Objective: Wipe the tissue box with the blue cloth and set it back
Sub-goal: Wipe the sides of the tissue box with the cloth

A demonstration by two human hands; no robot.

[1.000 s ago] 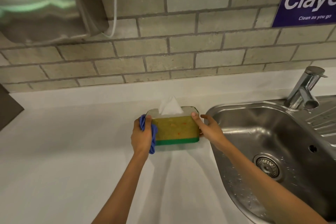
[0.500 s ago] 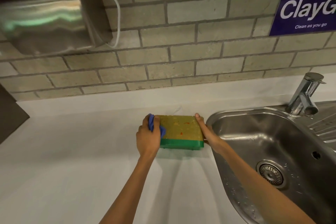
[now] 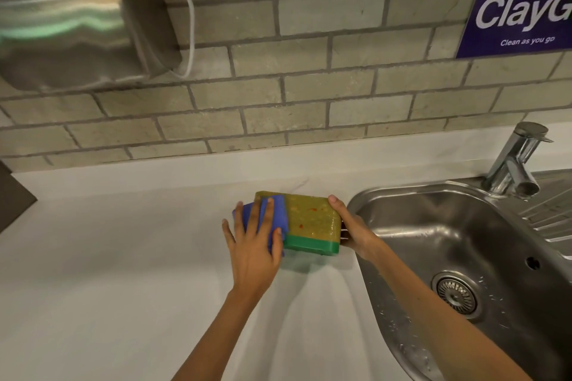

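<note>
The tissue box (image 3: 312,221), yellow-olive with a green band along its near edge, is tipped away from me on the white counter (image 3: 123,272), so its broad side faces up and the tissue opening is hidden. My right hand (image 3: 353,229) grips its right end. My left hand (image 3: 252,240) lies flat with fingers spread, pressing the blue cloth (image 3: 277,213) onto the box's left part. The cloth hangs over the box's left edge.
A steel sink (image 3: 464,257) with a drain (image 3: 455,292) lies right of the box, its tap (image 3: 513,164) at the back. A brick wall stands behind, with a steel wall unit (image 3: 71,25) at upper left and a purple sign (image 3: 523,9) at upper right.
The box has been tipped over from upright, hiding the tissue. My left hand went from gripping the box's left end with the cloth to pressing the cloth flat on the upturned side.
</note>
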